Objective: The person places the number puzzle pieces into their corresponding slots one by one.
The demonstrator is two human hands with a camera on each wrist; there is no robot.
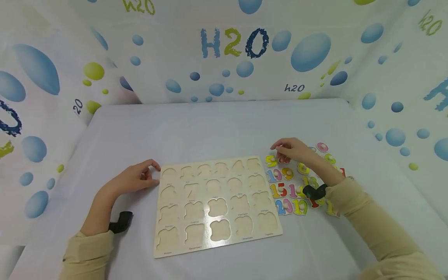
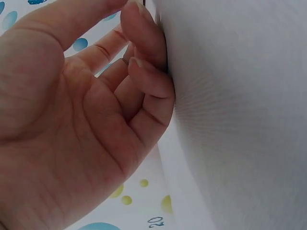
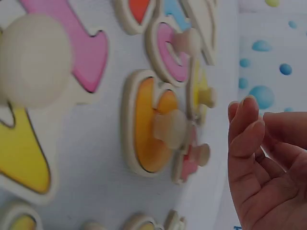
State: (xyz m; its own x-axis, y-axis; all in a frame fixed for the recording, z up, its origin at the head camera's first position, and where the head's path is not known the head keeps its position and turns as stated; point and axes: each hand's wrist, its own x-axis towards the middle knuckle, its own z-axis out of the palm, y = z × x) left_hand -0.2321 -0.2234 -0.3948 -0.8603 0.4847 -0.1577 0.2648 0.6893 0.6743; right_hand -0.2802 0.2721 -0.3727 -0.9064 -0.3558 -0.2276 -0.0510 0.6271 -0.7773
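A pale wooden puzzle board [image 1: 225, 210] with rows of number-shaped recesses lies on the table. Beside its left edge is my left hand [image 1: 137, 177], fingertips right at the rim; the left wrist view shows the other fingers [image 2: 152, 81] loosely bent against the white cloth. My right hand [image 1: 291, 149] hovers with relaxed fingers over the far left of the number pieces, nothing in its grasp. Beneath it a red piece [image 1: 284, 160] is partly hidden, next to a yellow 5 [image 1: 270, 161]. An orange piece [image 3: 144, 125] with a round knob stands out in the right wrist view.
Several colourful knobbed number pieces lie right of the board, among them a 15 [image 1: 279, 190] and a 20 [image 1: 284, 207]. My right forearm covers some of them. A white cloth covers the table [image 1: 196, 132]; a bubble-printed curtain [image 1: 224, 83] hangs behind.
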